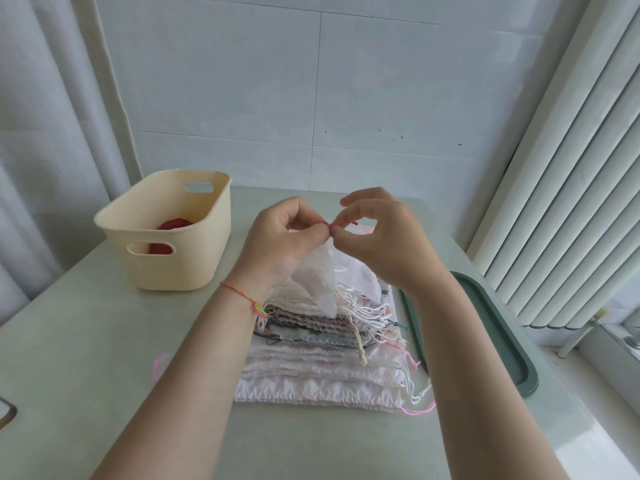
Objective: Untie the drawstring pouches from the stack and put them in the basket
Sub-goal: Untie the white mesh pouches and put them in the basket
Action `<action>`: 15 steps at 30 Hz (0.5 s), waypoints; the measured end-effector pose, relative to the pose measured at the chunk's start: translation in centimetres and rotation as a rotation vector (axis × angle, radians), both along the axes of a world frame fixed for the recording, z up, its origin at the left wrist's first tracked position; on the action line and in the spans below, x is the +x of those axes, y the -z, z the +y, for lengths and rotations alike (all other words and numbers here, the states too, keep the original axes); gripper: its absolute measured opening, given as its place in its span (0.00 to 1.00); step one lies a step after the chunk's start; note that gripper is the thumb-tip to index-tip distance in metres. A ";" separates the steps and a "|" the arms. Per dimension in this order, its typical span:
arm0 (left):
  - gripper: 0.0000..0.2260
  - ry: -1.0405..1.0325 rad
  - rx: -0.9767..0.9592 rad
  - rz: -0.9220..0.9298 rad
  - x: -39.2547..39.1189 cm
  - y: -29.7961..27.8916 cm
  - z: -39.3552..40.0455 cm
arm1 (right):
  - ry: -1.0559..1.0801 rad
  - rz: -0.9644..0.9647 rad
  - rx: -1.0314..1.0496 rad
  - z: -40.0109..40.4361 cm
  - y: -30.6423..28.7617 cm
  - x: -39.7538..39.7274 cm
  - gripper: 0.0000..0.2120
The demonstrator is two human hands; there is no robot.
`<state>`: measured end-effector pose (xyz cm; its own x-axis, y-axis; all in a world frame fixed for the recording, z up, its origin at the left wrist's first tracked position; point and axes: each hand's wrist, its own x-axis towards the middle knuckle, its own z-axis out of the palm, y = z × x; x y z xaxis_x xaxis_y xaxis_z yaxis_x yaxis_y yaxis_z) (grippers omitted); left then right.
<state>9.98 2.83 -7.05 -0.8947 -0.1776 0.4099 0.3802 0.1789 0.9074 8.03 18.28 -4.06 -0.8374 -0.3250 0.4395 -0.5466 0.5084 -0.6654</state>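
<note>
Pale green table (86, 375) set against a tiled wall, with vertical blinds (561, 188) at right and a curtain (45, 133) at left. Cream basket (166, 237) at the table's far left, holding one red item (175, 225); it lies to the left of both hands, nearer the left hand, with bare tabletop between and nothing standing in the way. Dark green tray (498, 344) along the right edge, just beside the stack. Stack of drawstring pouches (322, 368) at centre, flat, cords trailing toward the right side. One sheer white pouch (317, 275) is lifted above the stack, hanging down from its tied mouth. Left hand (277, 237) and right hand (377, 237) meet fingertip to fingertip over it, each pinching the red drawstring knot (329, 225); remaining fingers curled. Judged step: loosening the knot; the transfer leftward to the basket is not yet done. A woven bracelet (247, 301) circles the left wrist.
</note>
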 end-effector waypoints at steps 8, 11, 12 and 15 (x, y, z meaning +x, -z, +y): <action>0.02 0.189 0.118 -0.094 0.4 -0.1 -0.2 | -0.052 -0.099 -0.095 -0.2 0.6 -0.2 0.03; 0.04 0.297 0.191 -0.164 0.5 -0.3 -0.6 | -0.078 -0.122 -0.109 -0.3 0.7 -0.1 0.05; 0.04 0.343 0.242 -0.196 0.5 -0.3 -0.8 | -0.085 -0.130 -0.120 -0.4 0.7 0.0 0.05; 0.04 0.469 0.368 -0.259 0.4 -0.1 -0.8 | -0.082 -0.112 -0.142 -0.4 0.6 -0.1 0.04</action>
